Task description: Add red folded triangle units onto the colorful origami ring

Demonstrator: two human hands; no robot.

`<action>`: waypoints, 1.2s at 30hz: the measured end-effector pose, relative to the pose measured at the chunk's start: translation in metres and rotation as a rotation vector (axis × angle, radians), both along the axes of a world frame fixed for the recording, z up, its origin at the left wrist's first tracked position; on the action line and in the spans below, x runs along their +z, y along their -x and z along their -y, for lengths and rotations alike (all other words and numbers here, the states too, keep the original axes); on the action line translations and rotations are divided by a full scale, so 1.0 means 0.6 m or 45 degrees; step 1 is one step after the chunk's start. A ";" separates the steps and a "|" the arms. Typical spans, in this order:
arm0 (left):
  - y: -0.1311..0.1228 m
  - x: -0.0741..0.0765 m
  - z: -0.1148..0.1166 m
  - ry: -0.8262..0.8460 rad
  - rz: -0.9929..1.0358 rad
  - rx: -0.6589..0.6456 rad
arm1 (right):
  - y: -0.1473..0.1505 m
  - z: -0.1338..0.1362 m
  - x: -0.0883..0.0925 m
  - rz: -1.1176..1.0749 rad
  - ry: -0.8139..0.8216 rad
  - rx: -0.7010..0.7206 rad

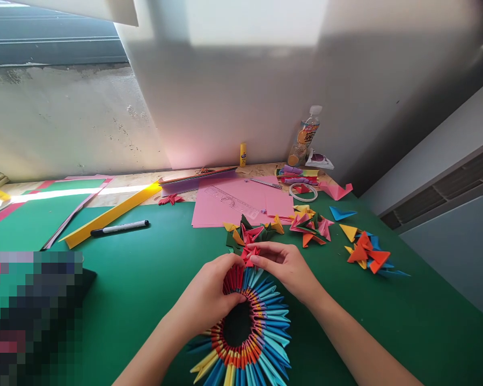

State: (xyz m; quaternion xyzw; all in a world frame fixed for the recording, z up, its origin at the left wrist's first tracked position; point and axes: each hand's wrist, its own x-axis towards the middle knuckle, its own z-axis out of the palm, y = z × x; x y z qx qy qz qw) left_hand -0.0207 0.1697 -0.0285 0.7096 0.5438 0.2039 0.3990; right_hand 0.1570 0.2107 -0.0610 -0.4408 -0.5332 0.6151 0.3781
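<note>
A ring of folded paper pieces (270, 317) lies in front of me, mostly blue, light blue and yellow outside, with orange and red nearer its round opening. My left hand (207, 292) is closed on the ring's upper left, thumb at the inner edge, fingers over the red pieces. At the ring's top, my right hand (293, 266) pinches a red folded paper piece (250, 254) between thumb and fingers. Just beyond both hands is a pile of folded paper pieces (274, 225) in dark green, yellow and pink. The left fingertips are partly hidden.
Behind lie pink paper sheets (209, 201) with a clear ruler. A marker (123, 227) and a yellow folded strip (108, 215) are on the left; orange and blue pieces (362, 249) on the right. A glue stick (242, 154), tape roll (303, 192) and bottle (305, 136) stand near the wall.
</note>
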 end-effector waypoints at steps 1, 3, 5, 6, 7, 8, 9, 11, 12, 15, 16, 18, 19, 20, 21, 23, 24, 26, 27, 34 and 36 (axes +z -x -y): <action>0.000 0.000 0.000 0.001 0.000 0.001 | 0.000 0.000 0.001 0.001 -0.001 -0.002; 0.000 0.000 0.000 0.001 0.003 0.003 | 0.001 0.001 0.003 0.008 -0.003 -0.010; 0.000 0.000 0.000 0.002 0.005 0.003 | 0.003 0.001 0.006 0.015 -0.008 -0.014; 0.000 0.000 0.000 0.001 0.007 0.003 | 0.003 0.001 0.007 0.017 -0.011 -0.012; 0.001 -0.001 0.000 -0.001 0.009 0.002 | 0.004 0.002 0.007 0.019 -0.015 -0.008; 0.001 -0.001 0.000 -0.006 0.012 0.002 | 0.004 0.002 0.007 0.019 -0.019 -0.007; 0.001 -0.001 0.000 -0.012 0.013 0.000 | 0.004 0.003 0.007 0.019 -0.021 -0.007; 0.002 -0.002 0.001 -0.019 0.012 -0.001 | 0.005 0.003 0.005 0.014 -0.025 -0.012; 0.002 -0.002 0.001 -0.022 0.008 -0.001 | 0.005 0.004 0.004 0.012 -0.028 -0.015; 0.001 -0.003 0.000 -0.026 -0.003 -0.005 | 0.006 0.004 0.000 0.002 -0.043 -0.021; 0.001 -0.003 0.000 -0.027 -0.004 -0.007 | 0.007 0.004 -0.001 -0.002 -0.047 -0.024; 0.001 -0.004 -0.001 -0.028 -0.004 -0.007 | 0.008 0.004 -0.003 -0.008 -0.050 -0.032; 0.001 -0.005 -0.001 -0.030 -0.004 -0.005 | 0.008 0.004 -0.004 -0.011 -0.047 -0.036; 0.001 -0.005 -0.001 -0.032 -0.004 -0.003 | 0.008 0.004 -0.004 -0.014 -0.046 -0.040; 0.001 -0.005 -0.001 -0.033 -0.004 -0.001 | 0.008 0.004 -0.004 -0.015 -0.045 -0.042; 0.001 -0.005 0.000 -0.034 0.000 -0.002 | 0.008 0.004 -0.003 -0.010 -0.045 -0.038; 0.001 -0.004 0.000 -0.033 0.001 -0.004 | 0.007 0.004 -0.002 -0.001 -0.047 -0.028; 0.001 -0.002 0.001 -0.030 0.002 -0.009 | 0.005 0.004 0.001 0.028 -0.056 0.005; 0.002 -0.001 0.001 -0.029 0.001 -0.012 | 0.004 0.004 0.003 0.043 -0.061 0.023; 0.000 0.002 0.000 -0.015 0.006 -0.007 | 0.002 0.009 0.009 0.092 -0.132 0.014; 0.000 0.002 0.000 -0.013 0.001 0.001 | 0.003 0.012 0.009 0.128 -0.220 0.005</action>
